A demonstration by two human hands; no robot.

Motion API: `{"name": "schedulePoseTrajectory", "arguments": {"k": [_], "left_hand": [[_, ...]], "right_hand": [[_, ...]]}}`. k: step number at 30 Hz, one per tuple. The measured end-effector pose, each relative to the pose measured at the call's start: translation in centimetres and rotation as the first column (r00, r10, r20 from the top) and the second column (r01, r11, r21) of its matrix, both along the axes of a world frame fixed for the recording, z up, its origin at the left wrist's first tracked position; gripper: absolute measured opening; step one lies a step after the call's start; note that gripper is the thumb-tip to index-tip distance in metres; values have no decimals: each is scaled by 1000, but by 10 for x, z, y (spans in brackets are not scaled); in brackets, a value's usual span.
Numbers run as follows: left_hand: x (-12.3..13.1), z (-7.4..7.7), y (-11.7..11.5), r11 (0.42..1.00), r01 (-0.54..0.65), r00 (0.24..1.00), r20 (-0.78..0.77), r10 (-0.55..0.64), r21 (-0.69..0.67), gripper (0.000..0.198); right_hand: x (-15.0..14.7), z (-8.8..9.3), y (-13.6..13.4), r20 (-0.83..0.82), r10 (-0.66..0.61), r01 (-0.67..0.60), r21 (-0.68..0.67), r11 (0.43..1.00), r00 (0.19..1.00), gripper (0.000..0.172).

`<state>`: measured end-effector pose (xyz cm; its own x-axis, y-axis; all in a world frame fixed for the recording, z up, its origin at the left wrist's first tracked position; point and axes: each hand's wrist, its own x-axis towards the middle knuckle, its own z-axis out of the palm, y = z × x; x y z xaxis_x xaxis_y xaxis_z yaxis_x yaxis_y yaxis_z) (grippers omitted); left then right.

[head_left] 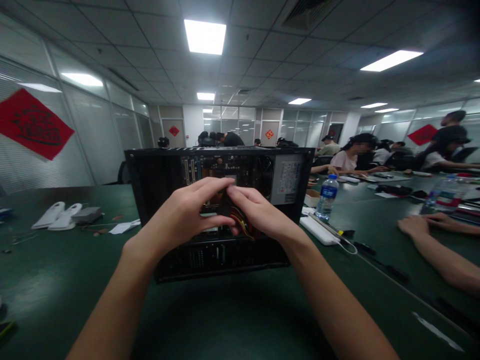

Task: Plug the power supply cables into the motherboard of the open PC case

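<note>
A black computer case (139,200) stands upright on the green table in front of me, its side open. Inside, part of a motherboard (236,162) shows beside a silver power supply (286,180) at the upper right. My left hand (187,212) and my right hand (260,210) meet before the opening, their fingers curled round a bundle of yellow, red and black power cables (242,223). The bundle's upper end is dark and mostly covered by my fingers, so I cannot make out the connector.
Left of the case lie white slippers (58,216), a grey block (87,215) and white paper (125,226). On the right are a water bottle (327,197), a white power strip (318,230) with cords, and another person's hands (416,225). Several people sit further back.
</note>
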<state>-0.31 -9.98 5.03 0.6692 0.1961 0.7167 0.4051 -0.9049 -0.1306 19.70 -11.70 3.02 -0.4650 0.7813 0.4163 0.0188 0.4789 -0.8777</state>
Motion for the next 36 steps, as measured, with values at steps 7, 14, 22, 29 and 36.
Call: {"name": "schedulePoseTrajectory", "arguments": {"k": [7, 14, 22, 29, 36], "left_hand": [[-1, 1, 8, 994, -39, 992, -113, 51, 106, 56], [-5, 1, 12, 986, -82, 986, -131, 102, 148, 52], [-2, -1, 13, 983, -95, 986, -121, 114, 154, 57], [-2, -4, 15, 982, -116, 980, -144, 138, 148, 65], [-1, -1, 7, 998, -51, 994, -92, 53, 22, 69]], "right_hand": [[-2, -3, -2, 129, 31, -36, 39, 999, 991, 34], [9, 2, -2, 268, 31, -44, 43, 998, 963, 28], [15, 5, -4, 281, 60, -90, 96, 991, 958, 27], [17, 8, -10, 265, 123, -142, 54, 988, 956, 19], [20, 11, -9, 232, 87, -101, 50, 994, 969, 24]]}}
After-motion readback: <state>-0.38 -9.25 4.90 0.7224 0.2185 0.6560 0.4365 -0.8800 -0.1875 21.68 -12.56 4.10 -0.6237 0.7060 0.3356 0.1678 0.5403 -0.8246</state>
